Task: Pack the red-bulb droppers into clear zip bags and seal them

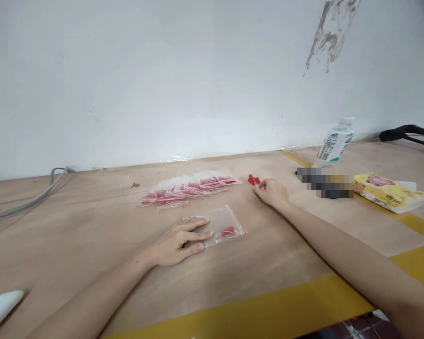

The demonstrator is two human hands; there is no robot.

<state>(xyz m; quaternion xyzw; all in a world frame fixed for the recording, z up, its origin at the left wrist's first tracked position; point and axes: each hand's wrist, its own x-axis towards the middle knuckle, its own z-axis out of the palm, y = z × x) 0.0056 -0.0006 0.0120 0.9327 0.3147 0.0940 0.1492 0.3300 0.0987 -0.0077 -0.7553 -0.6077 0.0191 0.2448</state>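
Note:
My left hand [180, 240] lies flat with its fingers spread, pressing on the left part of a clear zip bag [217, 219]. Inside that bag, near its lower right, is a small red piece [228, 230]. Further right, my right hand [273, 190] has thumb and fingertips drawn together at a little cluster of red pieces [253, 179] on the table. What is between those fingertips is hidden. Beyond the left hand, several filled zip bags [187, 188] with red contents overlap in a row.
A plastic bottle [335, 143] stands at the back right, near a blurred dark object [325, 182] and a yellow packet [392, 190]. A grey cable [35, 202] runs along the left. Part of a white object [2, 308] shows at lower left. Yellow tape [233, 315] lines the front edge.

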